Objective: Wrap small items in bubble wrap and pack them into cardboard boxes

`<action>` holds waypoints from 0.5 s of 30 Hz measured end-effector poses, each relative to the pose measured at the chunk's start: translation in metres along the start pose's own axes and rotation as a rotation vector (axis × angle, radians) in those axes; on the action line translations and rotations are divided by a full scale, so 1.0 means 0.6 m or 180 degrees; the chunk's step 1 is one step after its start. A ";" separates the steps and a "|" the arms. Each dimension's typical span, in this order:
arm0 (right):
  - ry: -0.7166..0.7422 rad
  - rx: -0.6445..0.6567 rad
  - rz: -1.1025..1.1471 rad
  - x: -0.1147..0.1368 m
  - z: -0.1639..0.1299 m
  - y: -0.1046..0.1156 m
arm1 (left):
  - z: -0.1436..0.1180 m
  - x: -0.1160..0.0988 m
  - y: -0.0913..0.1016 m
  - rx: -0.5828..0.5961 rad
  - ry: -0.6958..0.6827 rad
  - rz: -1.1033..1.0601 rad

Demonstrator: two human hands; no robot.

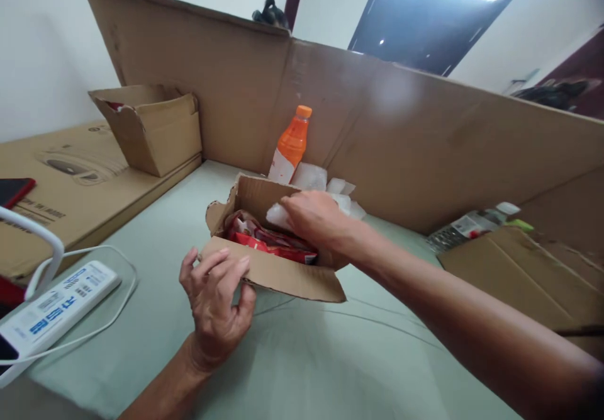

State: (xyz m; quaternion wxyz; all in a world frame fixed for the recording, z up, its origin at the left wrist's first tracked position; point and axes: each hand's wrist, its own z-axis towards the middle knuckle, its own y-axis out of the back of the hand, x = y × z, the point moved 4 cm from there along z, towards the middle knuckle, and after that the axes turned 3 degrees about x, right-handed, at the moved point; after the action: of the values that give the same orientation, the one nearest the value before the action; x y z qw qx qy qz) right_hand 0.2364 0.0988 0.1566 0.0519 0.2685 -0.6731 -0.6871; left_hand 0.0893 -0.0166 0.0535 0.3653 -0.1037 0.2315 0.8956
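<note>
Small cardboard box (278,269), open, sitting centre on pale green cloth (302,357); red packets (268,244) inside. L hand (214,300): fingers curling over, gripping box's near flap. R hand (316,218): reaching into box, fingers pinching white packet (278,215) over the red ones. Orange bottle (290,146) w/ more white packets (330,187) standing just behind box, against cardboard wall (425,149). White power strip (56,306) lying far L.

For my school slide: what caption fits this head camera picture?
Left hand grips small cardboard box; right hand presses white packet onto red packets.
</note>
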 end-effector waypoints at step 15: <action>-0.1705 -0.2169 0.2511 -0.108 -0.261 -0.088 | -0.024 0.085 -0.035 -0.0018 0.1983 -0.0862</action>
State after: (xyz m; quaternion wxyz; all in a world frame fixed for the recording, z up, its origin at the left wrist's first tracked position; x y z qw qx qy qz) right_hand 0.3757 -0.0090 0.1334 0.2153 -0.2172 -0.4530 -0.8374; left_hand 0.0679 0.0203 0.0156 0.3923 -0.4032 0.3137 0.7649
